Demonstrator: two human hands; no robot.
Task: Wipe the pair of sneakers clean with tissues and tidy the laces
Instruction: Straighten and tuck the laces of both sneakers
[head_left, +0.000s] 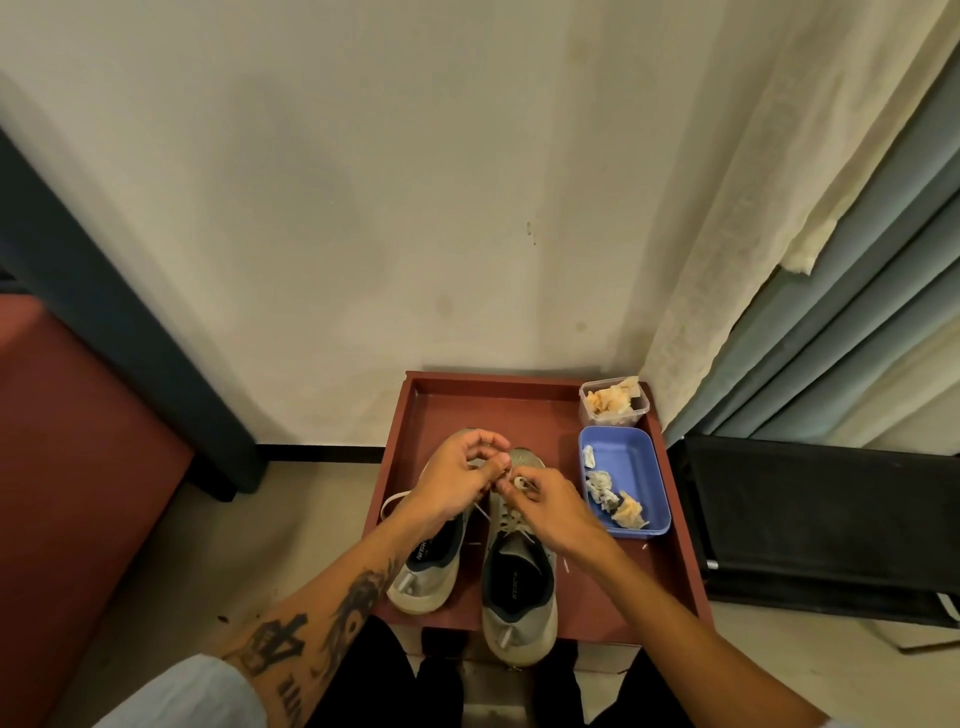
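Two grey sneakers, the left sneaker (426, 571) and right sneaker (519, 551), stand side by side on the red table (493, 410). Our left hand (457, 480) and right hand (553, 512) each hold the white lace (519, 483) in a pinching grip over the right sneaker's forefoot (crumpled tissues (605, 488) lie in the blue tray (636, 462)).

- Grey knit mesh cloth, matt, on the left sneaker (426, 577) and the right sneaker (519, 623); pale rubbery soles, dull and scuffed.
- Off-white woven cloth for the laces (511, 525).
- Red-brown painted worktop (519, 410), wood by the look, smooth and matt.
- Smooth plastic with a slight sheen for the blue tray (657, 483).
- See-through glossy plastic for the clear tub (641, 402).
- Crumpled soft paper, soiled grey and orange, for the tissues (602, 488).
- Coarse-woven cream cloth for the curtain (727, 208).
- Matt, blotchy paint on the wall (363, 208).
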